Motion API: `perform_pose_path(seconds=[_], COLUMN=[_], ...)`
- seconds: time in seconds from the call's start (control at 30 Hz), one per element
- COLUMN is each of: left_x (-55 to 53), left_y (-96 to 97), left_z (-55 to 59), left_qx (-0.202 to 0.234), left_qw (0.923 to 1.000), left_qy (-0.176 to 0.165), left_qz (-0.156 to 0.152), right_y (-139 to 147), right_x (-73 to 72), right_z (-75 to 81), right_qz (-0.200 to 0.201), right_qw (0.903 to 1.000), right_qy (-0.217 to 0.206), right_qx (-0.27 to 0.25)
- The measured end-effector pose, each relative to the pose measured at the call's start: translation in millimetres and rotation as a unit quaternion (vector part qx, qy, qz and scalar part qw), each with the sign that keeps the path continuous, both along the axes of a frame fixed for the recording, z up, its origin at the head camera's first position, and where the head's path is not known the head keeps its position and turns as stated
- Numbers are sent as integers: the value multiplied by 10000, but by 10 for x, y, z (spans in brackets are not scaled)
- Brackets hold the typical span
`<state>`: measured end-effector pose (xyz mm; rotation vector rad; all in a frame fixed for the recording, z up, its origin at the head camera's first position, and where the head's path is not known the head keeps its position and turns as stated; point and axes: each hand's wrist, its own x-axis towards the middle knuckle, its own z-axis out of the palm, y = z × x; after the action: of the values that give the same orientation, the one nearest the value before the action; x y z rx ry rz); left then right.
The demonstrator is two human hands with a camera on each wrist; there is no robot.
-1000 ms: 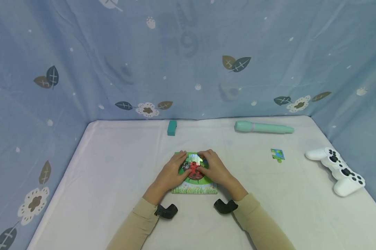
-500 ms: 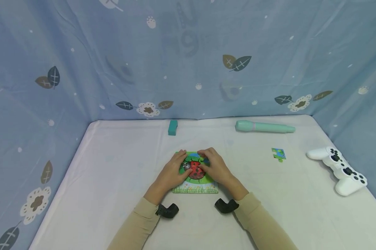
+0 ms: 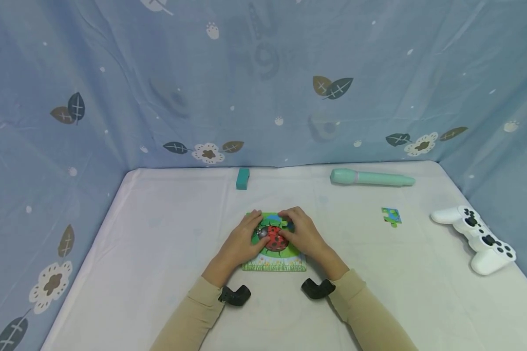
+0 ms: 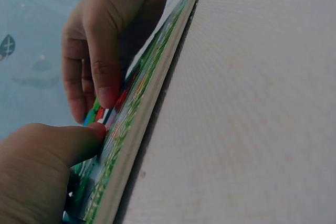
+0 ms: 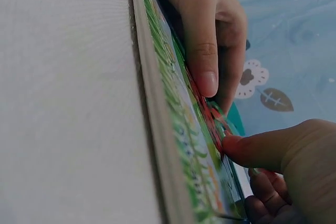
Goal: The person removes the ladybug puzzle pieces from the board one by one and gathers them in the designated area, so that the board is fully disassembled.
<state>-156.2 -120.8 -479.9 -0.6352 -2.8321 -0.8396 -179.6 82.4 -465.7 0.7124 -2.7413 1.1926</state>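
A square jigsaw puzzle [image 3: 274,263] with a red ladybug on a green ground lies flat in front of the person, in the middle of the head view. My left hand [image 3: 240,243] holds its left side, the thumb on the picture and the fingers near the upper left corner. On the other side, my right hand [image 3: 305,236] grips the upper right part, its thumb on the ladybug and fingertips by the top edge. Both thumbs touch the face in the wrist views. Fingers partly hide the upper corners. A loose puzzle piece [image 3: 392,215] lies to the right.
A teal block [image 3: 242,179] and a mint-green microphone-shaped object [image 3: 370,177] lie along the back of the white table [image 3: 167,234]. At the right edge lies a white game controller [image 3: 476,239]. A blue patterned cloth [image 3: 263,97] rises behind and at the sides.
A shiny, tilted piece at the puzzle's top middle has become flat with the picture. Both hands stay nearly still, and the head view shifts only slightly.
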Motion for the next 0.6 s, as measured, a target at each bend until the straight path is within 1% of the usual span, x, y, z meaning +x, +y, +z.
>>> perform_pose_path(seconds=[0.13, 0.2, 0.37, 0.47, 0.6], left_x=[0, 5, 12, 8, -1], left_y=[2, -2, -14, -13, -3], left_z=[-1, -2, -11, -17, -18], left_qx=[15, 19, 62, 41, 2], left_qw=[10000, 10000, 9998, 10000, 10000], left_qy=[-28, -64, -122, -59, 21], left_qz=[36, 72, 119, 67, 27], right_y=[49, 91, 269, 453, 755], right_x=[-10, -26, -90, -112, -142], right_z=[58, 102, 186, 217, 246], right_qz=[-80, -123, -152, -188, -334], right_qw=[9998, 9993, 9983, 9989, 9988], right_qy=[-158, -357, -556, -427, -340], right_qx=[-23, -29, -33, -45, 101])
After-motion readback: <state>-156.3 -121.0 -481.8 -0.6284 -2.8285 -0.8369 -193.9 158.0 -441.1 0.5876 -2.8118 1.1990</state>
